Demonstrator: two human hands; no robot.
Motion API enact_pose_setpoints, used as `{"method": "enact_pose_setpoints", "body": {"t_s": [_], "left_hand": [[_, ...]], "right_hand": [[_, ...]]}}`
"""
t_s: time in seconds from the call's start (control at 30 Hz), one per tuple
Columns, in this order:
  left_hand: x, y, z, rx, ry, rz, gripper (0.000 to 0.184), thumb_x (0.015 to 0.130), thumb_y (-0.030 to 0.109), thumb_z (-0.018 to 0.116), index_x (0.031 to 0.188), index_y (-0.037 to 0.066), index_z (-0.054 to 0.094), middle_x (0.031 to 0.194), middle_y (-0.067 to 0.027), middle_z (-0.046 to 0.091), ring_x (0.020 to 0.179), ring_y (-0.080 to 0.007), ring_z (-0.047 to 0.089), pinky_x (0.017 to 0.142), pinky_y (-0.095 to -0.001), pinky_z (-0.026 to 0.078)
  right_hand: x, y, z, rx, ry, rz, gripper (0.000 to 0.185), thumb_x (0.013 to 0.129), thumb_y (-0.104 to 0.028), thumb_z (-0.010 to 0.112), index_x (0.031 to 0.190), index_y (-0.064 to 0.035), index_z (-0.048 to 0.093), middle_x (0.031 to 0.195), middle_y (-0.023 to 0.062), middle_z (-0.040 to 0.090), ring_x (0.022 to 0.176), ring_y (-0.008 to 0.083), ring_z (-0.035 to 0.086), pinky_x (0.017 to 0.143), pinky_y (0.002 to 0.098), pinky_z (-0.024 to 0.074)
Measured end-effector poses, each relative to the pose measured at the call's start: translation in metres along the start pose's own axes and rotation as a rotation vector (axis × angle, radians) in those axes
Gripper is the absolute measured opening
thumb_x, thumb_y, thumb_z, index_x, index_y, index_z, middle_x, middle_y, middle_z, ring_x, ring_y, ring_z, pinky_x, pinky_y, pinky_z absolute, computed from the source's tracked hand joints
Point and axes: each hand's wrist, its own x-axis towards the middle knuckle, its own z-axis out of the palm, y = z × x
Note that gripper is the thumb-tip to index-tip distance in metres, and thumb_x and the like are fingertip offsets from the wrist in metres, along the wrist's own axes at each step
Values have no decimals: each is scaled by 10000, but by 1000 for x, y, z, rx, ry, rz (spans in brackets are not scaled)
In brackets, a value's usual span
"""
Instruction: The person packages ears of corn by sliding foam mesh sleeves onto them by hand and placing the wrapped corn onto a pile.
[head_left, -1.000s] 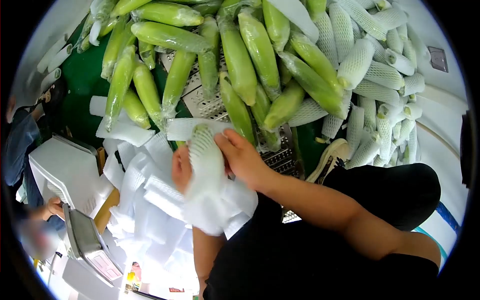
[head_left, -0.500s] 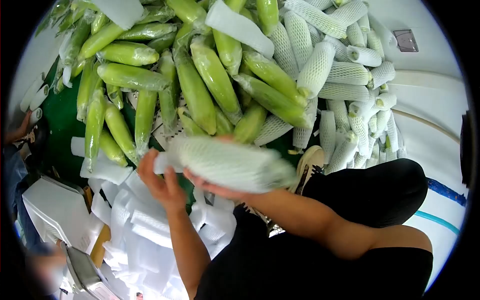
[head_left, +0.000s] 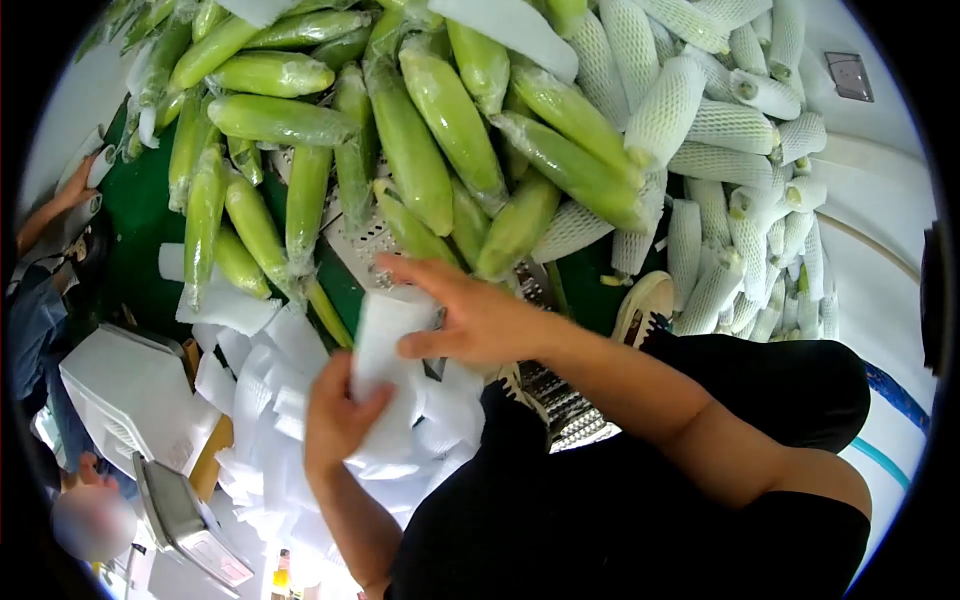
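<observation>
My left hand is closed around the lower left side of a flattened white foam net sleeve. At the sleeve's upper end is my right hand, its thumb and forefinger spread apart and the thumb lying against the foam. Whether its other fingers are behind the sleeve I cannot tell. Below both hands lies a heap of white foam sleeves. Beyond them is a pile of green corn cobs in clear film. Cobs in white foam netting are stacked at the right.
A white container stands at the left, with a grey metal-edged box below it. At the far left a co-worker's hand is beside netted cobs. The floor is green. My shoe is by the pile.
The foam-netted cob that was in my right hand is no longer there. My left hand has moved down and now grips a flat foam sleeve. The co-worker's hand has moved up.
</observation>
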Motion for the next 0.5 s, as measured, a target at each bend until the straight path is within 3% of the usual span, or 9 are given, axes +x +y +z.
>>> {"method": "enact_pose_setpoints", "body": {"t_s": [0.07,0.1,0.2,0.23,0.27,0.33,0.4,0.47,0.5], "left_hand": [[-11,10,20,-130,-143,75,576,746,241,853,1190,15,563,1067,-83,627,961,-178,593,850,-345,495],[-6,-8,33,-547,-166,251,799,768,345,833,1369,-1,436,1179,-76,607,1093,-191,567,949,-352,455],[20,-1,78,-1119,346,294,774,920,499,627,1436,-21,379,1331,-127,551,1209,-230,531,1052,-361,398],[22,-3,91,-876,361,174,763,932,507,600,1444,-12,376,1344,-134,541,1218,-238,524,1055,-366,397],[25,-10,102,-632,377,64,752,944,515,574,1451,-3,374,1356,-140,530,1228,-247,517,1058,-370,396],[29,-22,100,-767,269,459,466,930,339,654,1244,23,520,1323,-141,526,1223,-221,500,1051,-354,388],[33,-34,109,-820,473,469,271,958,278,626,1064,55,516,1157,-126,586,1047,-178,568,933,-320,465],[30,-45,109,-1015,370,412,206,989,253,582,996,85,464,963,-81,585,839,-134,552,736,-269,472],[28,-49,107,-1142,282,404,185,1005,238,560,970,101,440,866,-58,579,736,-111,537,632,-242,463]], "right_hand": [[3,11,24,207,8,-7,481,940,-225,652,1339,-63,438,1209,106,551,1057,166,550,835,284,471],[2,14,33,306,10,-4,451,940,-223,652,1309,-59,450,1186,100,548,1043,155,543,831,282,466],[-11,9,61,700,215,96,277,952,-207,633,1134,-41,506,1072,70,530,968,136,526,830,284,456],[-16,0,66,580,384,151,178,951,-174,620,969,-36,509,999,67,498,911,150,506,820,283,438],[-15,3,69,389,487,113,168,946,-165,623,951,-36,516,995,73,498,906,161,507,817,285,434],[-15,17,78,15,679,21,150,934,-148,628,916,-37,530,986,87,496,896,184,507,811,287,426],[-18,24,76,3,647,-39,141,914,-134,639,909,-47,527,981,105,502,873,206,498,805,299,419],[-29,26,65,140,561,-89,142,905,-127,645,891,-50,527,979,106,517,874,199,498,810,303,417],[-31,46,58,272,341,-220,163,901,-122,654,937,-54,509,995,93,552,780,173,512,729,280,437]]}}
